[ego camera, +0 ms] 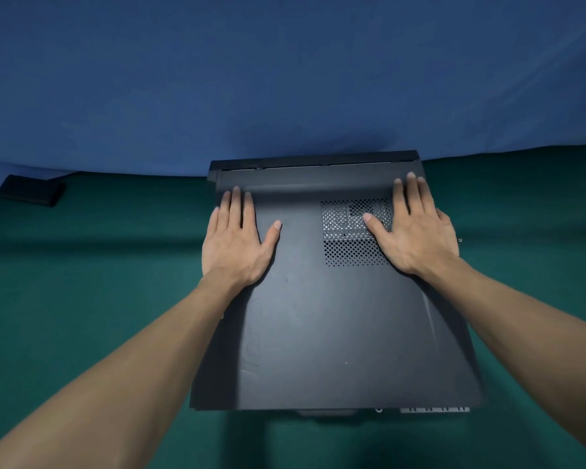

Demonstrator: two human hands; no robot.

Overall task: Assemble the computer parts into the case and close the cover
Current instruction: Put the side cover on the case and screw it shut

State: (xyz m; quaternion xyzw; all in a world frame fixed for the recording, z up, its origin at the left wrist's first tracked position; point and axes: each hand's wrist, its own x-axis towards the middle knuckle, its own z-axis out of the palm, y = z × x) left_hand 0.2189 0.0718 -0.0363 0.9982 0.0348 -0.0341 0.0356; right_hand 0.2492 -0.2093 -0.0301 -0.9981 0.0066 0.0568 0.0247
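Observation:
A black computer case (318,165) lies flat on the green table, its far front bezel toward the blue backdrop. The dark grey side cover (325,319) lies on top of it and hides the inside. A perforated vent grille (349,242) sits in the cover's far right part. My left hand (236,238) presses flat on the cover's far left area, fingers straight. My right hand (416,231) presses flat at the far right, its thumb over the grille. A strip of the metal rear panel (433,409) shows at the near edge.
The green cloth-covered table (82,282) spreads around the case. A small flat black object (31,190) lies at the far left by the blue backdrop (285,79). A tiny screw-like speck (459,240) sits just right of the case.

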